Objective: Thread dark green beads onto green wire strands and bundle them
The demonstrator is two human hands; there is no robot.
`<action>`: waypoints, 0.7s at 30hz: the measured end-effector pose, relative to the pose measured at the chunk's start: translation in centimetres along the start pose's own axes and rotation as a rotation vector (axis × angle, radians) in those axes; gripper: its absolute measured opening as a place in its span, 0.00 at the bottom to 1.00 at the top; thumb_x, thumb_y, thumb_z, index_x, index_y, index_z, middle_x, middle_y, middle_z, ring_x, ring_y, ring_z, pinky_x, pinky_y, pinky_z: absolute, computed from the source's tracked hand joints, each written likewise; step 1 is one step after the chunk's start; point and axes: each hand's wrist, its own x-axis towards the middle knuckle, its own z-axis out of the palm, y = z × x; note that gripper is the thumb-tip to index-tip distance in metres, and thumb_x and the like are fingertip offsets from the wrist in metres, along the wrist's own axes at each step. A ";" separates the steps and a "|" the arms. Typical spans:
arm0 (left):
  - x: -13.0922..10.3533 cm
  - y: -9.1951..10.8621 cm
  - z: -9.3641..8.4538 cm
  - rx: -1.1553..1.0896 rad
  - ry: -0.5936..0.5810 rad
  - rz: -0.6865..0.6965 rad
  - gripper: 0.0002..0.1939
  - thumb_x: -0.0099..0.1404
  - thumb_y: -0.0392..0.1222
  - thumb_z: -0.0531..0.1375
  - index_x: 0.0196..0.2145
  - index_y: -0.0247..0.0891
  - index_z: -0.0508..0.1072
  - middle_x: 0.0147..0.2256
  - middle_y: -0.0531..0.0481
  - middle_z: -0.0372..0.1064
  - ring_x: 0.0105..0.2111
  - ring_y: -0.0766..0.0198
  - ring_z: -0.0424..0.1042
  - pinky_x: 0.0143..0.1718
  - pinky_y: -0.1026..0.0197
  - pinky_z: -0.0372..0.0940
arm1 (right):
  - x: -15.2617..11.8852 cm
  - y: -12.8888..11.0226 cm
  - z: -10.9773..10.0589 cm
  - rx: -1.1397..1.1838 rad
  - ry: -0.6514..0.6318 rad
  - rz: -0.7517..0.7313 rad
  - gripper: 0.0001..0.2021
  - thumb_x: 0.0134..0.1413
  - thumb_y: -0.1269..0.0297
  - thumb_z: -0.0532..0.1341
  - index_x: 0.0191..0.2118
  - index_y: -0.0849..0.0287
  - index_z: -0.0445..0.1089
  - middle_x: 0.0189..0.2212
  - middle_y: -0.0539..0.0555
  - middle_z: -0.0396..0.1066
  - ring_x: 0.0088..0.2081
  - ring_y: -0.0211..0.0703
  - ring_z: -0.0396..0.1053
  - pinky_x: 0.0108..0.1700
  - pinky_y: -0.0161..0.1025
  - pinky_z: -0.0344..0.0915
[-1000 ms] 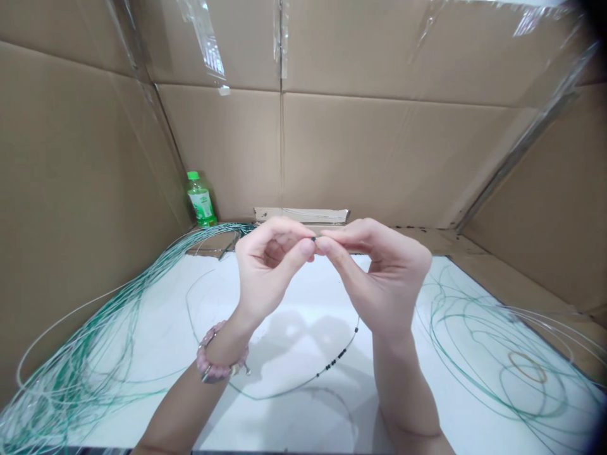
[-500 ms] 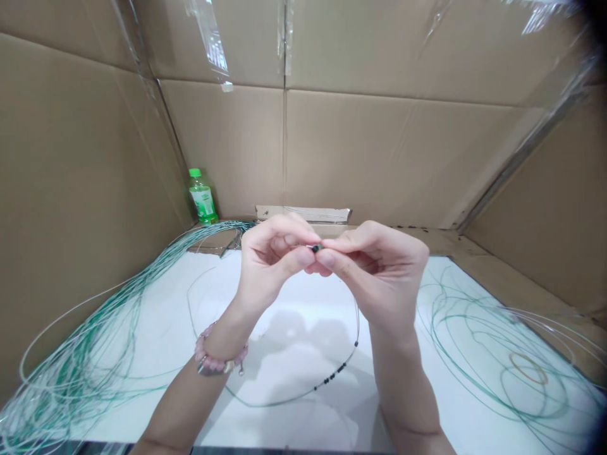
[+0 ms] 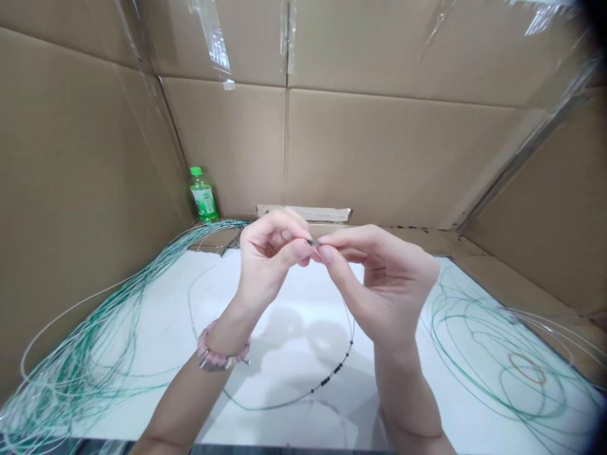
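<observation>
My left hand, with a pink beaded bracelet on its wrist, pinches a tiny dark green piece between thumb and index finger. Close beside it, my right hand pinches the thin wire; the fingertips of both hands nearly touch. A thin green wire hangs or lies in a loop below the hands, carrying several small black beads on its right part. The exact join between wire and dark piece is too small to make out.
A large bundle of green and clear wires lies on the left of the white board. Looser green coils and a yellowish ring lie on the right. A green bottle stands at the back left, against cardboard walls.
The fingertips have drawn slightly apart, my right hand moving a little to the right. The beaded part of the wire has swung slightly left.
</observation>
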 end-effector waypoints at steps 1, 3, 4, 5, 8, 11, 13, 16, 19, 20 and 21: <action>0.0 0.0 0.0 0.008 -0.001 0.000 0.05 0.59 0.42 0.64 0.28 0.40 0.75 0.25 0.55 0.65 0.21 0.77 0.64 0.21 0.74 0.62 | 0.0 0.0 0.0 -0.026 -0.006 -0.014 0.11 0.49 0.79 0.63 0.33 0.53 0.73 0.27 0.45 0.75 0.27 0.34 0.72 0.29 0.32 0.73; 0.0 -0.1 0.0 0.034 0.008 0.006 0.05 0.59 0.43 0.65 0.28 0.40 0.75 0.25 0.54 0.65 0.20 0.76 0.64 0.20 0.73 0.62 | 0.0 -0.1 -0.1 -0.058 -0.019 -0.035 0.11 0.48 0.79 0.63 0.32 0.53 0.73 0.27 0.45 0.76 0.27 0.34 0.73 0.29 0.32 0.73; 0.0 -0.1 0.0 0.047 0.013 0.009 0.06 0.58 0.43 0.65 0.27 0.40 0.74 0.25 0.54 0.65 0.20 0.76 0.63 0.20 0.73 0.62 | 0.0 -0.1 -0.2 -0.071 -0.021 -0.043 0.11 0.48 0.78 0.63 0.32 0.53 0.73 0.27 0.44 0.76 0.27 0.34 0.73 0.29 0.32 0.73; 0.0 -0.1 0.0 0.058 0.016 0.010 0.06 0.58 0.44 0.65 0.27 0.40 0.74 0.25 0.55 0.65 0.19 0.76 0.62 0.20 0.73 0.62 | 0.0 -0.2 -0.2 -0.082 -0.021 -0.048 0.11 0.48 0.78 0.63 0.32 0.53 0.73 0.27 0.44 0.76 0.27 0.34 0.73 0.29 0.32 0.73; 0.0 -0.2 -0.1 0.062 0.007 0.016 0.05 0.59 0.43 0.65 0.28 0.41 0.75 0.25 0.55 0.65 0.19 0.77 0.62 0.19 0.73 0.62 | 0.0 -0.2 -0.3 -0.107 -0.021 -0.062 0.10 0.48 0.78 0.64 0.32 0.54 0.73 0.27 0.44 0.76 0.27 0.32 0.72 0.30 0.30 0.73; 0.0 -0.3 -0.2 0.061 -0.012 0.050 0.03 0.59 0.41 0.64 0.29 0.41 0.76 0.26 0.54 0.65 0.20 0.76 0.64 0.20 0.73 0.62 | 0.0 -0.1 -0.4 -0.166 -0.019 -0.108 0.10 0.48 0.78 0.64 0.33 0.54 0.73 0.27 0.43 0.76 0.27 0.30 0.71 0.31 0.29 0.72; 0.1 -0.4 -0.4 0.068 -0.042 0.082 0.01 0.59 0.39 0.64 0.30 0.41 0.76 0.26 0.54 0.66 0.21 0.76 0.65 0.20 0.74 0.63 | -0.1 0.0 -0.5 -0.229 0.005 -0.171 0.10 0.47 0.79 0.65 0.32 0.55 0.73 0.26 0.43 0.76 0.26 0.29 0.70 0.29 0.27 0.70; 0.3 -0.4 -0.9 0.096 -0.102 0.123 0.03 0.58 0.36 0.64 0.32 0.41 0.77 0.27 0.54 0.68 0.21 0.76 0.66 0.20 0.74 0.64 | 0.0 0.3 -0.6 -0.284 0.055 -0.251 0.10 0.46 0.80 0.66 0.32 0.57 0.74 0.25 0.42 0.75 0.23 0.26 0.67 0.26 0.24 0.67; 0.6 0.0 -1.3 0.175 -0.133 0.175 0.05 0.60 0.34 0.63 0.34 0.40 0.78 0.28 0.52 0.70 0.23 0.75 0.68 0.22 0.73 0.65 | 0.1 0.5 -0.7 -0.269 0.052 -0.248 0.09 0.46 0.77 0.67 0.31 0.56 0.73 0.24 0.41 0.75 0.24 0.27 0.69 0.25 0.24 0.67; 0.7 0.2 -1.5 0.215 -0.142 0.205 0.05 0.60 0.33 0.63 0.34 0.40 0.78 0.28 0.52 0.71 0.24 0.74 0.69 0.23 0.72 0.66 | 0.2 0.5 -0.8 -0.261 0.043 -0.240 0.09 0.46 0.76 0.68 0.31 0.55 0.73 0.24 0.41 0.75 0.25 0.28 0.69 0.26 0.25 0.68; 0.7 0.4 -1.6 0.260 -0.150 0.239 0.05 0.60 0.33 0.62 0.33 0.39 0.79 0.28 0.51 0.71 0.26 0.73 0.70 0.24 0.72 0.66 | 0.2 0.6 -0.8 -0.255 0.033 -0.235 0.08 0.46 0.75 0.68 0.31 0.55 0.73 0.24 0.41 0.75 0.25 0.29 0.70 0.25 0.26 0.68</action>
